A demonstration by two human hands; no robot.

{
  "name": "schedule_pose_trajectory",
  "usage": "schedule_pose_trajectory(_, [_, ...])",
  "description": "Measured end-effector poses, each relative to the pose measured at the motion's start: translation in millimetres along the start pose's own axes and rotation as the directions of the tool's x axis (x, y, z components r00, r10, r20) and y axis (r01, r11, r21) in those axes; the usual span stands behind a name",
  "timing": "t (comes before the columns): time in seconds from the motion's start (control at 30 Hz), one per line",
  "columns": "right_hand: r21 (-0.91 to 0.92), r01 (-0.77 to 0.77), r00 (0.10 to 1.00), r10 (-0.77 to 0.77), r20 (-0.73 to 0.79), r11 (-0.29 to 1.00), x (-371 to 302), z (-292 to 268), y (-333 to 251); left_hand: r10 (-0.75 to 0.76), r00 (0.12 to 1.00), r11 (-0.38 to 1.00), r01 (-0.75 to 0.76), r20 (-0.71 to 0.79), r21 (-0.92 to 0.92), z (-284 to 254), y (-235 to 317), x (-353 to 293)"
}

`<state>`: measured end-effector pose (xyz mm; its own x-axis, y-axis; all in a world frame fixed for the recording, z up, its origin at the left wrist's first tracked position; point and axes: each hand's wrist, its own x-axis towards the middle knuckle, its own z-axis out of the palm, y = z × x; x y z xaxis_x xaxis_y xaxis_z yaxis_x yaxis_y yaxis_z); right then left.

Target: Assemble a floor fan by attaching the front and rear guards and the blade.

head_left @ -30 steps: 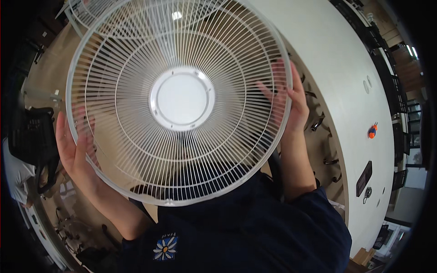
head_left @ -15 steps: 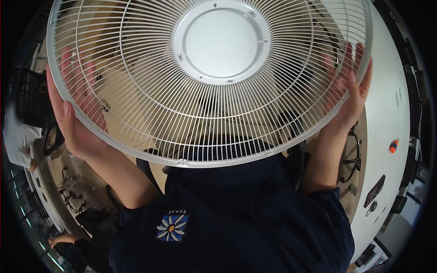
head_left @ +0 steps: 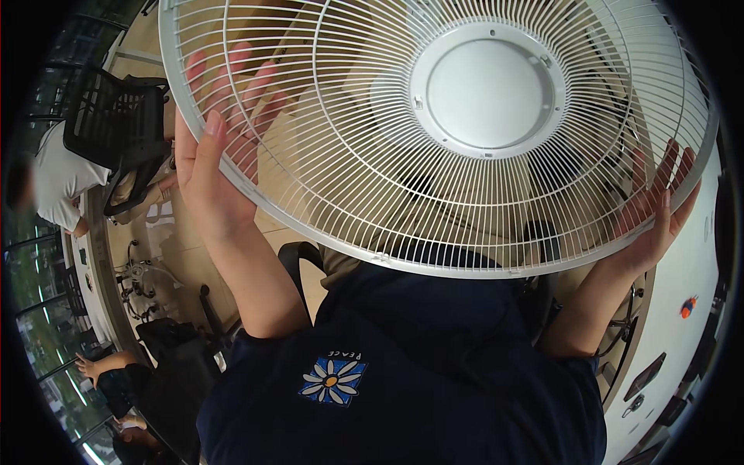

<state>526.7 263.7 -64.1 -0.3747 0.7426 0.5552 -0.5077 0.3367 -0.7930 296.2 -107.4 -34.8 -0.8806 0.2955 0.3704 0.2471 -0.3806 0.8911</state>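
White fan grille (head_left: 487,87), 1: on my feed, its rim is held by left hand (head_left: 215,194) and right hand (head_left: 649,242), half-curled, fingers behind it, before the navy T-shirt (head_left: 434,380). Right: white table (head_left: 660,325), 1 orange-and-blue object (head_left: 688,308). Left: black chair (head_left: 118,124).

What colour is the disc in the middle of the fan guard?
The disc is plain white, like the fan guard around it; see the head view.

Tan floor (head_left: 180,249), black mesh chair (head_left: 116,118), long white table (head_left: 660,322), windows (head_left: 39,271)
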Motion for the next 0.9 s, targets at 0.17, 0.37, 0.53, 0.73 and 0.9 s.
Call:
schedule_pose_trajectory(0.17, [-0.022, 0.047, 0.999, -0.046, 0.020, 0.999, -0.3, 2.8, -2.8, -0.067, 0.998, 0.996, 0.067, -0.005, -0.053, -14.9, -2.9, -0.6])
schedule_pose_trajectory(0.37, [0.000, 0.018, 1.000, -0.018, 0.012, 1.000, -3.6, 3.6, -5.8, -0.119, 0.986, 0.993, 0.118, -0.118, -0.017, -32.2, -10.6, -0.4])
schedule_pose_trajectory(0.53, [0.017, -0.035, 0.999, 0.034, 0.038, 0.999, -1.4, -3.4, -1.1, -0.020, 0.983, 0.937, 0.082, -0.182, 0.339, -29.0, -12.2, 4.1])
schedule_pose_trajectory(0.73, [-0.096, -0.052, 0.998, 0.055, 0.037, 0.994, 3.6, -0.7, -2.3, -0.057, 0.997, 0.917, 0.075, -0.056, 0.393, -9.6, 5.3, 7.4])
schedule_pose_trajectory(0.9, [0.063, -0.053, 0.996, 0.048, 0.081, 0.997, 1.2, -7.1, -2.5, -0.167, 0.986, 0.894, 0.145, 0.016, 0.424, -37.5, 13.1, 12.2])
